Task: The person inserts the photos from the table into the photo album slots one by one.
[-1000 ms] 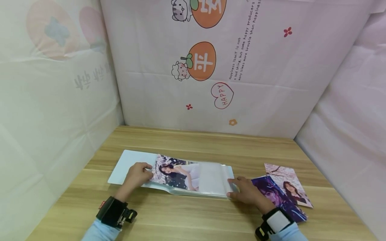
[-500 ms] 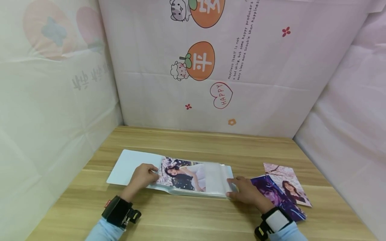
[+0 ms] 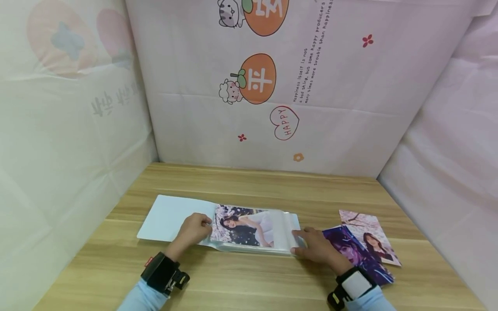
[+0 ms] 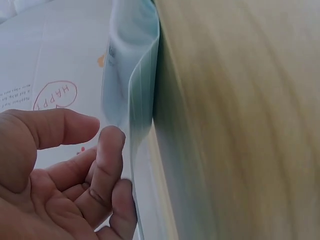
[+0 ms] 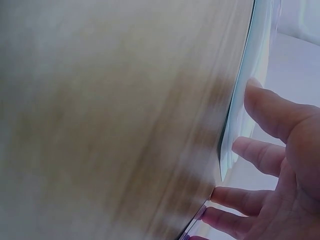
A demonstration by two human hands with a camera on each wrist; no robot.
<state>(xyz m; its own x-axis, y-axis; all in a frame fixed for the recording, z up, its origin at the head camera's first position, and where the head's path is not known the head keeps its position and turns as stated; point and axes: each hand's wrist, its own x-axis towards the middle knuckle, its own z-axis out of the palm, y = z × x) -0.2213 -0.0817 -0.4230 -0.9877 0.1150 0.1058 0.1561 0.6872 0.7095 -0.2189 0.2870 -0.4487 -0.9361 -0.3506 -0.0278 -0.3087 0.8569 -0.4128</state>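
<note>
A pale blue photo album [image 3: 167, 218] lies spread on the table. A photo of a person in white against blossoms [image 3: 243, 226] sits mostly under the page's clear sleeve [image 3: 281, 231]. My left hand [image 3: 193, 230] is at the photo's left edge, which its thumb and index finger pinch; in the left wrist view this hand [image 4: 75, 175] shows those tips close together beside the translucent page [image 4: 115, 90]. My right hand [image 3: 317, 246] rests its fingertips on the album's right end. In the right wrist view that hand [image 5: 280, 165] has its fingers spread and fairly straight.
Right of the album lie two loose items: a purple picture [image 3: 355, 255] and a pink blossom photo [image 3: 367, 231], partly overlapped by it. Printed white cloth [image 3: 330, 138] walls the wooden table [image 3: 241, 280] at the back and on both sides.
My left hand has moved right along with the photo, which has slid further under the clear sleeve. My right hand has stayed on the album's right end.
</note>
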